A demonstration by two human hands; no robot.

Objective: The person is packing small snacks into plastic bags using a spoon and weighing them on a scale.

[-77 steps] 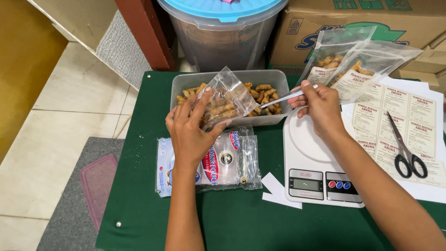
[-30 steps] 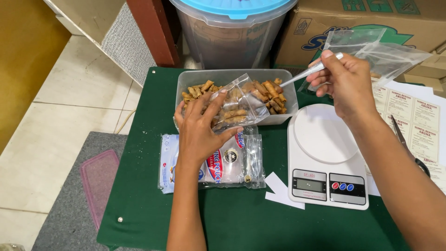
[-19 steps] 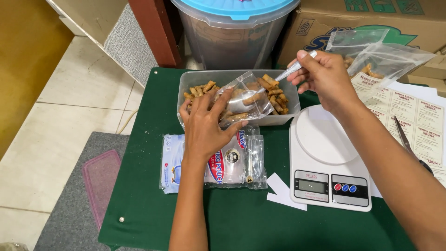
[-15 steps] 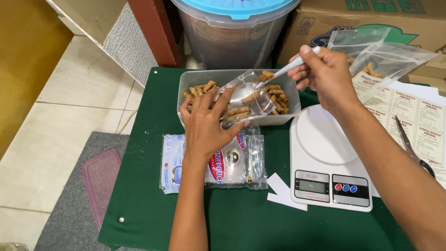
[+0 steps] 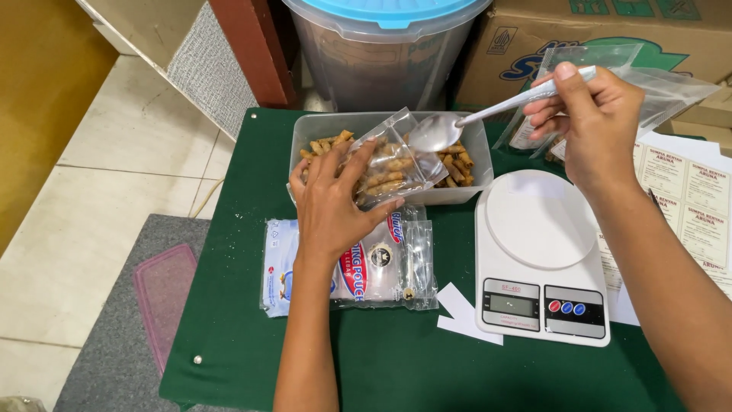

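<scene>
Pinching a clear plastic pouch (image 5: 393,164) of small fried snack rolls, the left hand (image 5: 332,200) holds it over the tray (image 5: 463,195) at twelve o'clock; light, crinkly, slippery, contents brittle, best gripped near its mouth. The right hand (image 5: 595,122) grasps a metal spoon (image 5: 488,116).
</scene>
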